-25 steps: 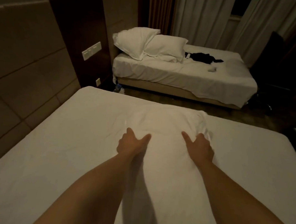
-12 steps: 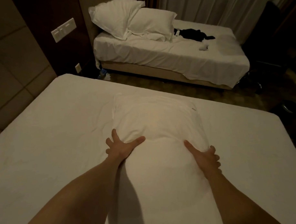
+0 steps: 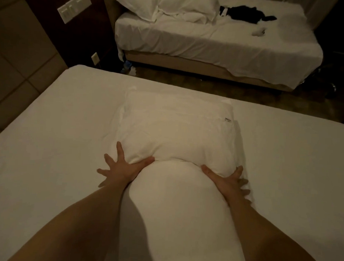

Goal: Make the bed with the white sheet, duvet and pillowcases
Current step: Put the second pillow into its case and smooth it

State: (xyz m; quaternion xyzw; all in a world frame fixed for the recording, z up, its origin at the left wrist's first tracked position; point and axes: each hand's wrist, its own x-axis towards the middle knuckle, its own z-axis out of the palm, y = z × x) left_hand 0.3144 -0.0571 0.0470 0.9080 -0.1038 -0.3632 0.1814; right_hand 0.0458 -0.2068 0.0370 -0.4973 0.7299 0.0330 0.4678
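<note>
A white pillow [image 3: 178, 134] in its pillowcase lies lengthwise on the near bed, over the smooth white sheet [image 3: 56, 138]. My left hand [image 3: 121, 167] presses on the pillow's left flank, fingers spread wide and thumb across the fabric. My right hand [image 3: 229, 181] presses on the right flank in the same way, thumb pointing inward. A crease crosses the pillow between my thumbs. The near end of the pillow bulges between my forearms. No duvet is in view.
A second bed [image 3: 219, 46] stands beyond a strip of dark floor, with two pillows [image 3: 162, 3] and a black garment [image 3: 247, 13] on it. A wall panel with light switches [image 3: 74, 6] is at upper left. Small items lie on the floor [image 3: 128, 67] by the far bed.
Both hands slid back toward me along the pillow and spread wider, squeezing its sides. My head dropped closer, so the bed fills more of the view.
</note>
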